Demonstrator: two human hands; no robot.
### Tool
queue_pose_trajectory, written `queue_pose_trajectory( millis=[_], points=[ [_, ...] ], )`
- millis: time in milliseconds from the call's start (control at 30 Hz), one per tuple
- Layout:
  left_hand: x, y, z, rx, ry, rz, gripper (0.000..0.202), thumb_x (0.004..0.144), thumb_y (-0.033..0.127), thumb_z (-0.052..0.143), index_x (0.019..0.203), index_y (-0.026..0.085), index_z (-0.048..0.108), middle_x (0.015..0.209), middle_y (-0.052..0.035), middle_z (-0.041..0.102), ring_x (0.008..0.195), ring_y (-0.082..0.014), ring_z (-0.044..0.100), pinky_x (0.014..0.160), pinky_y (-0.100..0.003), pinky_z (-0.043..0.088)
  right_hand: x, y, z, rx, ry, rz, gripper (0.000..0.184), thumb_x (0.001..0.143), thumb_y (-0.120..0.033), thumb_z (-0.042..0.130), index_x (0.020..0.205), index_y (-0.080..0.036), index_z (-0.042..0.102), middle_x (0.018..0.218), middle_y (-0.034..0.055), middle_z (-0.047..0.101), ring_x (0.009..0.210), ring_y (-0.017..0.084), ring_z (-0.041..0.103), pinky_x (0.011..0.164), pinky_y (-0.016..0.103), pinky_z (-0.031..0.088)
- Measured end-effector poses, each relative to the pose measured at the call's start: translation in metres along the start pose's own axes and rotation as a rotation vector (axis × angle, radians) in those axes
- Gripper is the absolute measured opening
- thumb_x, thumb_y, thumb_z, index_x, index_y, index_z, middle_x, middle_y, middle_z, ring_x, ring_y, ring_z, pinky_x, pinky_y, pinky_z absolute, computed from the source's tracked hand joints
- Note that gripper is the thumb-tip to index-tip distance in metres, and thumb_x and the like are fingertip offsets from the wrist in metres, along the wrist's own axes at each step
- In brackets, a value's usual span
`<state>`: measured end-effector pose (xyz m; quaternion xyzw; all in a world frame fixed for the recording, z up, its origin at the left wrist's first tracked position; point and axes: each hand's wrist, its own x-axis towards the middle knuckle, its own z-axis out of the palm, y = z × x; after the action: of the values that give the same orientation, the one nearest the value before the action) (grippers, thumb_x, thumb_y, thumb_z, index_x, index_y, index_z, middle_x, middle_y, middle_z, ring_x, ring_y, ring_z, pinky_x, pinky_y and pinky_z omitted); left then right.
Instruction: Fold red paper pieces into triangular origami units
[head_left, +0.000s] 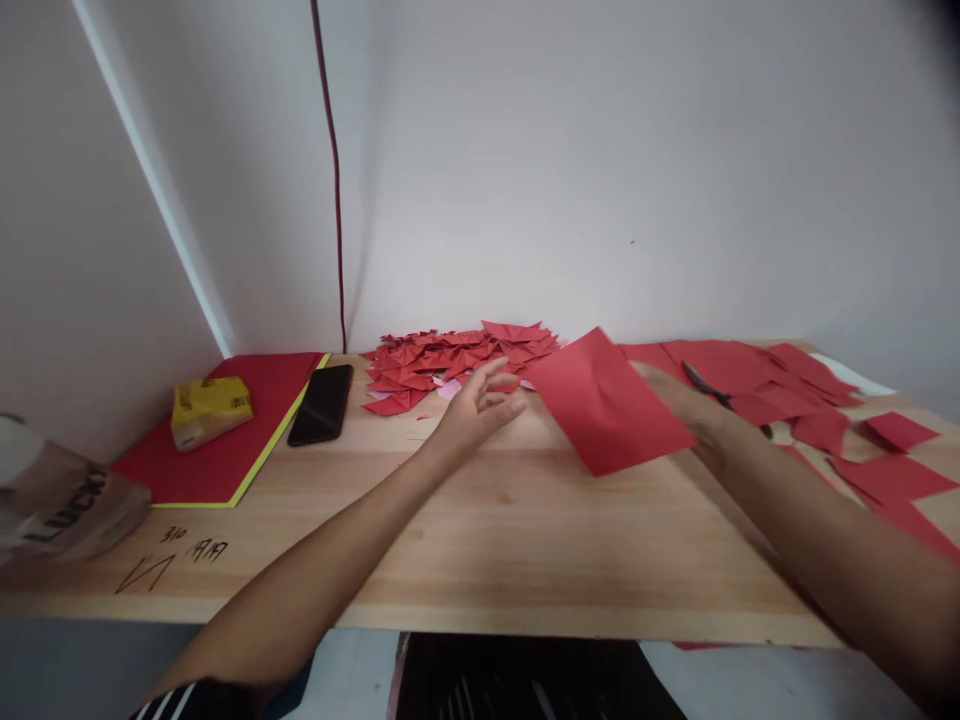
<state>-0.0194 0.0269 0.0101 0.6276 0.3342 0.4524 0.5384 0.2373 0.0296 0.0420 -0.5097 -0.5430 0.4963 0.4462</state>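
My right hand [686, 405] holds a square red paper sheet [604, 400] by its right edge, lifted and tilted over the wooden table [480, 540]. The fingers are mostly hidden behind the sheet. My left hand [480, 405] reaches forward with loosely curled, parted fingers and holds nothing. It hovers just in front of a pile of folded red paper pieces [457, 362] by the wall.
Loose red paper squares [795, 395] cover the table's right side, with black scissors [709, 388] among them. On the left lie a black phone [322, 403], a red and yellow folder [240, 420] with a yellow packet [210, 408], and a plastic bag [67, 500].
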Motion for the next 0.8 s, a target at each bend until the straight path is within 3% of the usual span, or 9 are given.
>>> queue_pose_trajectory(
  millis=[33, 100, 167, 233, 300, 500, 633, 800],
  points=[
    [0.000, 0.000, 0.001, -0.097, -0.031, -0.047, 0.068, 0.078, 0.040, 0.070, 0.138, 0.021, 0.042, 0.117, -0.0106, 0.062, 0.090, -0.0158, 0.063, 0.076, -0.028, 0.051, -0.001, 0.003, 0.011, 0.014, -0.067, 0.033, 0.028, 0.064, -0.036, 0.078, 0.082, -0.017, 0.069, 0.074, 0.0063, 0.073, 0.074, 0.025, 0.065, 0.068, 0.036, 0.052],
    [0.000, -0.002, 0.002, -0.171, -0.067, -0.134, 0.058, 0.073, 0.039, 0.073, 0.122, 0.014, 0.055, 0.092, -0.0076, 0.067, 0.071, -0.0130, 0.063, 0.068, -0.026, 0.051, 0.000, 0.011, 0.029, 0.086, -0.312, 0.140, 0.030, 0.069, -0.037, 0.076, 0.091, -0.017, 0.070, 0.084, 0.0069, 0.075, 0.081, 0.025, 0.067, 0.074, 0.036, 0.054],
    [-0.001, -0.006, 0.002, -0.163, -0.056, -0.176, 0.041, 0.070, 0.037, 0.076, 0.097, 0.010, 0.063, 0.072, -0.0037, 0.065, 0.058, -0.0103, 0.060, 0.060, -0.023, 0.048, 0.002, 0.021, 0.038, 0.212, -0.381, 0.182, 0.037, 0.075, -0.045, 0.071, 0.100, -0.018, 0.069, 0.093, 0.0079, 0.075, 0.090, 0.025, 0.069, 0.080, 0.036, 0.054],
    [-0.001, -0.008, 0.000, -0.157, -0.020, -0.183, 0.033, 0.068, 0.036, 0.077, 0.083, 0.010, 0.063, 0.066, -0.0024, 0.064, 0.054, -0.0093, 0.058, 0.056, -0.021, 0.046, 0.006, 0.031, 0.040, 0.337, -0.363, 0.194, 0.048, 0.078, -0.060, 0.062, 0.104, -0.019, 0.068, 0.099, 0.0092, 0.075, 0.095, 0.026, 0.069, 0.082, 0.037, 0.055],
    [-0.001, -0.009, 0.000, -0.175, 0.006, -0.194, 0.032, 0.067, 0.034, 0.078, 0.084, 0.010, 0.064, 0.067, -0.0020, 0.065, 0.054, -0.0089, 0.059, 0.054, -0.020, 0.045, 0.008, 0.039, 0.037, 0.386, -0.384, 0.199, 0.055, 0.079, -0.066, 0.057, 0.106, -0.019, 0.068, 0.104, 0.0104, 0.074, 0.098, 0.026, 0.069, 0.083, 0.037, 0.055],
    [0.001, -0.009, 0.004, -0.174, 0.019, -0.207, 0.042, 0.063, 0.029, 0.080, 0.098, 0.011, 0.063, 0.065, 0.0004, 0.067, 0.052, -0.0079, 0.058, 0.052, -0.019, 0.045, -0.001, 0.042, 0.037, 0.202, -0.398, 0.220, 0.039, 0.074, -0.043, 0.075, 0.104, -0.019, 0.069, 0.099, 0.0082, 0.075, 0.080, 0.022, 0.072, 0.073, 0.031, 0.057],
    [0.001, -0.009, 0.004, -0.147, 0.064, -0.192, 0.047, 0.065, 0.028, 0.079, 0.104, 0.012, 0.060, 0.059, 0.0027, 0.064, 0.050, -0.0087, 0.057, 0.053, -0.020, 0.046, -0.005, 0.038, 0.039, 0.129, -0.302, 0.253, 0.043, 0.070, -0.048, 0.076, 0.100, -0.018, 0.070, 0.088, 0.0079, 0.076, 0.070, 0.022, 0.071, 0.063, 0.031, 0.057],
    [0.001, -0.012, 0.002, -0.298, 0.106, -0.222, 0.040, 0.065, 0.029, 0.080, 0.094, 0.011, 0.061, 0.069, -0.0006, 0.066, 0.058, -0.0099, 0.061, 0.059, -0.022, 0.049, -0.005, 0.039, 0.039, 0.154, -0.362, 0.165, 0.040, 0.071, -0.053, 0.074, 0.088, -0.017, 0.072, 0.091, 0.0081, 0.076, 0.079, 0.023, 0.070, 0.071, 0.033, 0.056]
  ],
)
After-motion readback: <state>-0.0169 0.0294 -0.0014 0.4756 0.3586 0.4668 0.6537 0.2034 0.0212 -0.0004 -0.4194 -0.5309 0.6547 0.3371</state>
